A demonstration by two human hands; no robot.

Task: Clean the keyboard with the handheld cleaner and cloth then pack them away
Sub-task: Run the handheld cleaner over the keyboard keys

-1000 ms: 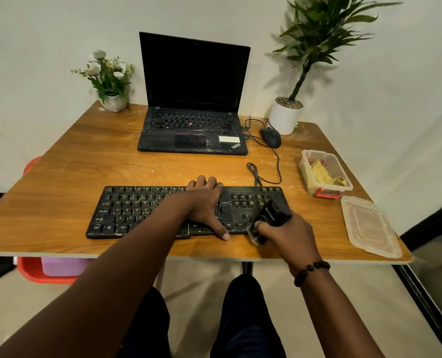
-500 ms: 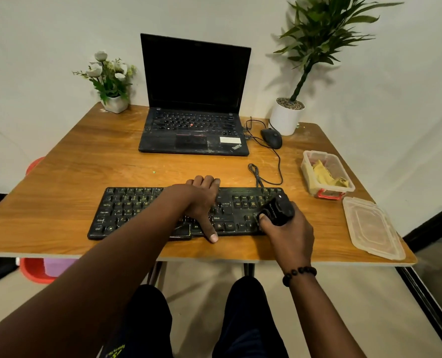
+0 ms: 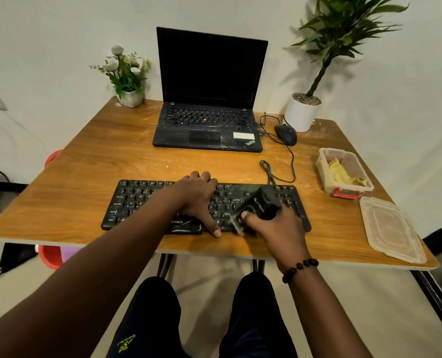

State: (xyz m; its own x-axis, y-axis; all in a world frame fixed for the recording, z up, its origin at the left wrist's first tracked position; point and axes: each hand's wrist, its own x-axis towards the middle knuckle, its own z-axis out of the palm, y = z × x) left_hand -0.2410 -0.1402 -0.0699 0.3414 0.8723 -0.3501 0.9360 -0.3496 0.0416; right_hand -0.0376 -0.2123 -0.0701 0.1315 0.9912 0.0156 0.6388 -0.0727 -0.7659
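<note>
A black keyboard (image 3: 142, 202) lies across the near part of the wooden table (image 3: 85, 174). My left hand (image 3: 198, 196) rests flat on the keyboard's middle, fingers spread and thumb reaching over its front edge. My right hand (image 3: 274, 228) grips the black handheld cleaner (image 3: 260, 205), whose nozzle end lies on the keys at the right of the keyboard's front row. A yellow cloth (image 3: 342, 174) lies inside a clear plastic box (image 3: 325, 177) at the table's right. The box's lid (image 3: 390, 228) lies next to it near the front right corner.
An open black laptop (image 3: 207, 125) stands at the back centre with a wired mouse (image 3: 286, 134) to its right. A small flower pot (image 3: 128, 76) is back left, a tall potted plant (image 3: 303, 109) back right. The keyboard cable (image 3: 279, 174) loops behind the keyboard.
My right hand has swept the cleaner over the keyboard's right part, back towards the far rows and then forward and left to the front row. My left hand stays pressed on the keyboard.
</note>
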